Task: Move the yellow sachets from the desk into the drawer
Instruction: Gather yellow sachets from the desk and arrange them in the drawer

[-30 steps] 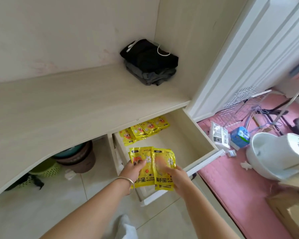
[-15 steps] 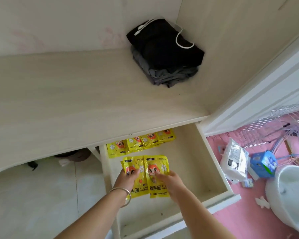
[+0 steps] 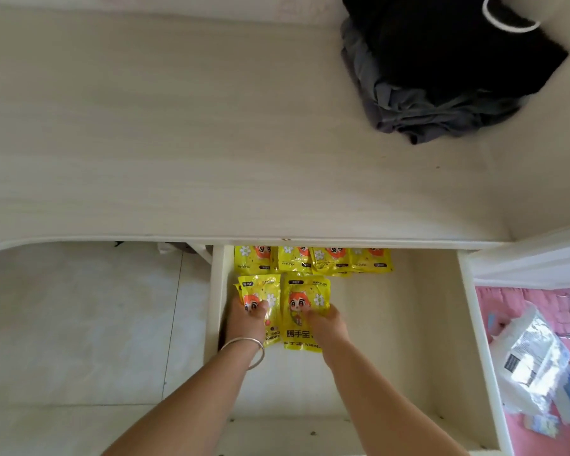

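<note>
head view looks down into the open drawer (image 3: 408, 324), a pale, smooth, box-shaped tray under the lip of the desk (image 3: 178, 143), whose top shows faint wood grain. glossy, crinkled yellow sachets (image 3: 306, 311) printed with an orange-haired cartoon face lie flat on the drawer floor at its left side. the left hand (image 3: 246, 319) presses its fingertips on the left sachet, which lies over another beneath it; the right hand (image 3: 326, 325) presses on the right one, fingers fairly straight. a row of more sachets (image 3: 313, 261) sits deeper in the drawer, half under the desk edge. a metal bangle (image 3: 244, 350) circles the left wrist. folded dark clothes (image 3: 441, 77) rest on the desk, well behind the drawer.
</note>
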